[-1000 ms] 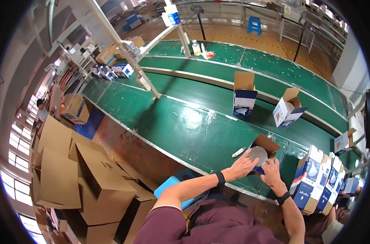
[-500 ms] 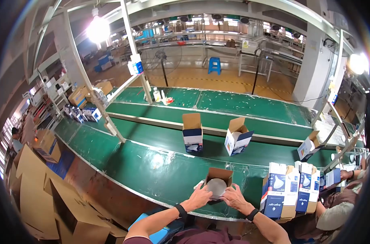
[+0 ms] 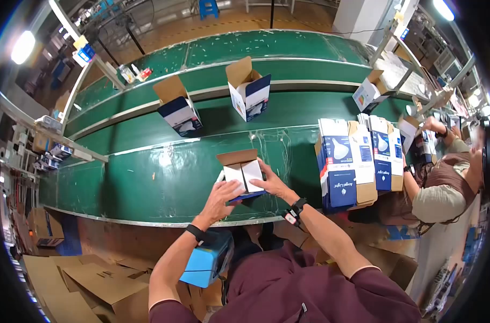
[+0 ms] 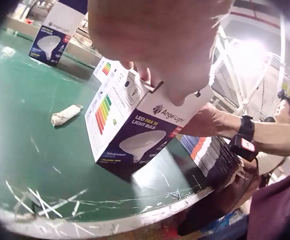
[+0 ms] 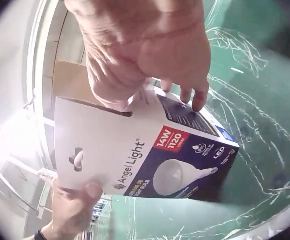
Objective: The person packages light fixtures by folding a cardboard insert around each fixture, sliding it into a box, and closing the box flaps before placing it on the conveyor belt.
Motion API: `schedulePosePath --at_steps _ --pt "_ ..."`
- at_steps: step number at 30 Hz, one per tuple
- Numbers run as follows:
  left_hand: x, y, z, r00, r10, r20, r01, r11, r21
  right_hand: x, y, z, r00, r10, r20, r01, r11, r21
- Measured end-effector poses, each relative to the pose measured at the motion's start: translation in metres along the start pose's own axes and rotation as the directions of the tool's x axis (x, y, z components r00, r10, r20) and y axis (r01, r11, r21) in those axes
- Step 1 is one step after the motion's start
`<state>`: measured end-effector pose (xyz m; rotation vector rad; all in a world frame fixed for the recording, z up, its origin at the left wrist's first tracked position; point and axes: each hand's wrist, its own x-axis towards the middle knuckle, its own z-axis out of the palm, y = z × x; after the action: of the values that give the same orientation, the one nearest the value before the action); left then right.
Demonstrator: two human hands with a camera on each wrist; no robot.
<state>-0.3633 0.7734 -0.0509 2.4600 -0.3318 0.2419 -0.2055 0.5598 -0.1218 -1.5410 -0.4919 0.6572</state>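
A white and blue bulb box [image 3: 246,180] stands at the near side of the green bench, its white side flaps folded inward and a brown flap raised at the back. The left hand [image 3: 221,198] grips its left side, thumb over the flaps. Gripping the right side is the right hand [image 3: 272,182], thumb also on the flaps. In the left wrist view the left hand [image 4: 157,40] covers the top of the printed box [image 4: 140,135]. The right wrist view has the right hand's [image 5: 145,55] fingers bent over the box [image 5: 180,170] side. The flaps hide its contents.
Two open-topped boxes [image 3: 179,110] [image 3: 250,97] stand farther back, another box [image 3: 371,92] at the back right. Flattened cartons [image 3: 344,161] are stacked at right, beside a seated person [image 3: 444,188]. A white scrap [image 4: 66,115] lies left of the held box. Brown cartons [image 3: 99,280] lie below the bench.
The head view has swung right and down. White side flaps are folded over the round bulb face that showed in the box before, and both hands have shifted onto the flaps and sides.
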Motion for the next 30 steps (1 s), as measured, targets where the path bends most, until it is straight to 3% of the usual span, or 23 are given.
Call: schedulePosePath --at_steps 3,4,5,7,8,9,11,15,22,25,26,28,30 --pt "0.020 -0.001 -0.010 0.996 -0.006 0.087 0.000 0.997 0.073 -0.003 -0.030 -0.004 0.992 -0.128 0.000 0.127 0.984 -0.121" --pt "0.023 -0.001 -0.009 0.992 -0.023 0.121 0.013 0.996 0.084 0.002 -0.036 -0.010 0.998 -0.058 -0.005 0.058 0.996 -0.064" --pt "0.024 -0.001 -0.008 0.991 -0.019 0.131 0.008 0.996 0.083 0.011 -0.044 -0.014 0.996 -0.078 -0.047 0.084 0.985 0.149" --pt "0.022 -0.005 -0.007 0.986 -0.004 0.164 -0.012 0.996 0.091 0.023 -0.088 -0.043 0.987 -0.021 0.160 -0.011 0.981 0.194" --pt "0.018 -0.006 -0.005 0.980 -0.056 0.192 0.029 0.989 0.143 0.027 -0.111 -0.049 0.937 -0.050 0.345 0.032 0.998 0.059" --pt "0.018 -0.009 -0.004 0.981 -0.057 0.184 0.035 0.992 0.119 0.028 -0.115 -0.044 0.911 -0.103 0.401 0.186 0.967 -0.175" --pt "0.021 -0.011 -0.003 0.985 -0.060 0.161 0.049 0.996 0.070 0.031 -0.119 -0.029 0.831 -0.137 0.538 0.475 0.678 -0.561" --pt "0.013 -0.018 0.002 0.987 -0.049 0.153 0.041 0.998 0.055 0.026 -0.119 -0.021 0.779 -0.092 0.620 0.581 0.477 -0.660" --pt "0.011 -0.021 0.009 0.994 -0.038 0.104 0.036 0.999 0.027 0.019 -0.111 -0.018 0.747 -0.083 0.660 0.606 0.492 -0.625" --pt "0.011 -0.021 0.004 0.988 0.019 0.155 -0.031 0.997 0.074 0.024 -0.123 -0.022 0.763 -0.039 0.645 0.533 0.602 -0.595" --pt "0.010 -0.022 0.002 0.977 0.022 0.212 -0.050 0.990 0.130 0.025 -0.131 -0.023 0.774 0.033 0.632 0.515 0.548 -0.659" --pt "0.005 -0.023 0.000 0.945 0.018 0.326 -0.098 0.968 0.232 0.023 -0.114 -0.023 0.756 -0.046 0.653 0.584 0.499 -0.641" --pt "0.007 -0.023 0.000 0.939 -0.016 0.345 -0.068 0.971 0.230 0.019 -0.108 -0.021 0.741 -0.074 0.667 0.619 0.460 -0.637"
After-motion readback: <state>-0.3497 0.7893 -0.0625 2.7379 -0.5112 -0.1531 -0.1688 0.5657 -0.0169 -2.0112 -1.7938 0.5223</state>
